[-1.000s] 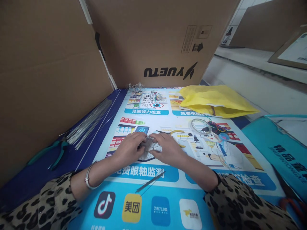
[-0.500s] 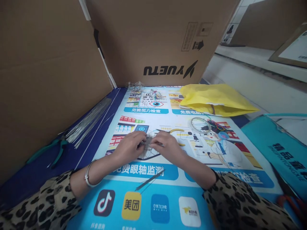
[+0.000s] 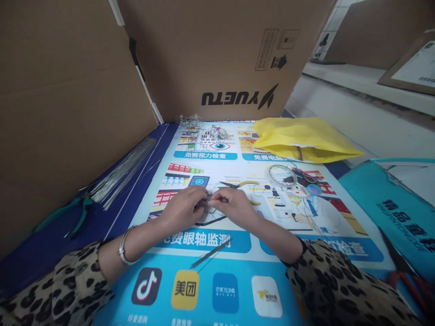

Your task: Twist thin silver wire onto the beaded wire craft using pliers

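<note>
My left hand (image 3: 185, 204) has its fingers closed on a small tangle of thin wire (image 3: 210, 209) over the middle of the printed sheet (image 3: 234, 170). Close beside it on the right, my right hand (image 3: 234, 203) pinches at the same spot, thumb and forefinger pressed together; whatever is between them is too small to make out. Yellow-handled pliers (image 3: 243, 184) lie just behind my right hand, partly hidden by it. A few short dark wires (image 3: 211, 253) rest on the sheet nearer to me.
Cardboard panels (image 3: 217, 54) stand behind and left. Silvery wires (image 3: 122, 170) and teal-handled pliers (image 3: 81, 217) lie left. Wire tangles (image 3: 190, 121) sit at the back. To the right are a ring-shaped coil (image 3: 282, 175), coloured threads (image 3: 307, 175), a yellow bag (image 3: 306, 138) and a teal bag (image 3: 390, 208).
My right hand's fingertips have shifted slightly up and left, closer to my left hand's fingers. My left hand has stayed nearly still. The whole view has shifted a little.
</note>
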A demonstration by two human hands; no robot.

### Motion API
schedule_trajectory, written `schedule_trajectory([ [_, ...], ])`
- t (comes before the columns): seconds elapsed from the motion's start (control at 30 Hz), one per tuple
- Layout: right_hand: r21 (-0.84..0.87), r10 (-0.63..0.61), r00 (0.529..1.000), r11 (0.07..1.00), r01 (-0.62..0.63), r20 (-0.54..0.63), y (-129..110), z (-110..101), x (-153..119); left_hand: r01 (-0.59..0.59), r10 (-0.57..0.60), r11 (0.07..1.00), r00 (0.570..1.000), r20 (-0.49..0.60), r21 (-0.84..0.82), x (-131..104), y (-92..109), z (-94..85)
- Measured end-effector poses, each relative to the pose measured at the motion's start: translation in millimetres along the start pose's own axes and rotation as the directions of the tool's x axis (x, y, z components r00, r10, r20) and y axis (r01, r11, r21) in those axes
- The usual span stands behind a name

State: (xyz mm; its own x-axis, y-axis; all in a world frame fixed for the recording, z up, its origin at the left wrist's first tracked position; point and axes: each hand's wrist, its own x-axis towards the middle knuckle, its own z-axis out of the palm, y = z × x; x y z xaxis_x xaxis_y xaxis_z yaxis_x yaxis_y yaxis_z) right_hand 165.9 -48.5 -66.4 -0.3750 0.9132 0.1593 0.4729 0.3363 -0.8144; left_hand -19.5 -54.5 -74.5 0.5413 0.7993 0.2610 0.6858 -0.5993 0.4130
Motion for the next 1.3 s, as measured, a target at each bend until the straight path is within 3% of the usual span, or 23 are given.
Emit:
schedule_trajectory([
  [0.5,0.157,0.054,0.998,0.986,-0.056,0.019,12,2,-3,0.068,-0.069,0.997,0.997,-0.033,-0.042,0,0,-0.6],
  [0.6,0.111,0.040,0.999,0.993,-0.041,0.013,13,0,-2,0.068,-0.070,0.996,0.997,-0.024,-0.049,-1,0,-0.7],
  [0.73,-0.022,-0.070,0.997,0.997,0.070,-0.031,14,-2,-1,0.042,-0.044,0.997,0.999,-0.027,-0.067,0,0,-1.6],
  [0.97,-0.020,-0.080,0.996,0.997,0.080,-0.027,15,0,0,-0.049,0.047,0.999,0.995,-0.090,-0.015,3,-1,-5.3],
  [1.13,-0.018,-0.058,0.998,0.998,0.057,-0.036,12,0,0,-0.008,0.007,1.000,0.999,-0.046,-0.026,3,-3,-5.2],
  [1.3,-0.031,-0.053,0.998,0.998,0.051,-0.045,13,0,0,-0.105,0.107,0.993,0.993,0.045,-0.060,6,-2,-8.0],
])
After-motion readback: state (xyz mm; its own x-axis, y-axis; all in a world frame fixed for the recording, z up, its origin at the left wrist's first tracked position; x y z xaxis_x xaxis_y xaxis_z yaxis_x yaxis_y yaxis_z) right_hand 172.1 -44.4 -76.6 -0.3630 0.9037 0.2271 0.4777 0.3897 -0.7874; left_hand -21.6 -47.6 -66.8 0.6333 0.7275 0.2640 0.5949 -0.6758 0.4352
